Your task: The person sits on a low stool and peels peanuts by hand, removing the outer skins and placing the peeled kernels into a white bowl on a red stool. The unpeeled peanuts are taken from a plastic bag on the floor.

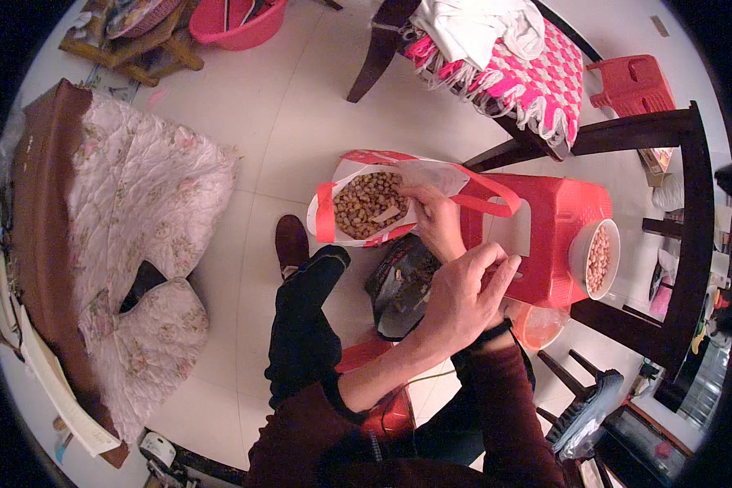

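A red-and-white carrier bag (pixel 323 213) with red handles stands before me, filled with what look like unshelled peanuts (pixel 363 204). A pale flat scrap (pixel 386 214) lies on them. My right hand (pixel 434 216) reaches over the bag's near side, fingertips at the peanuts; whether they grip any is unclear. Crossing above my right forearm is my left hand (pixel 463 293), its fingers curled and thumb stretched toward the stool. Anything between them is hidden. On the red plastic stool (pixel 543 262) sits a white bowl (pixel 578 259) of shelled pinkish peanuts (pixel 598 259).
Below the bag is a black liner or container (pixel 396 305) with shell-like debris. A dark wooden chair (pixel 631 131) stands beside the stool, near an orange-rimmed container (pixel 540 326). A quilted floral cover (pixel 152 183) lies left; a pink basin (pixel 244 30) sits farther off.
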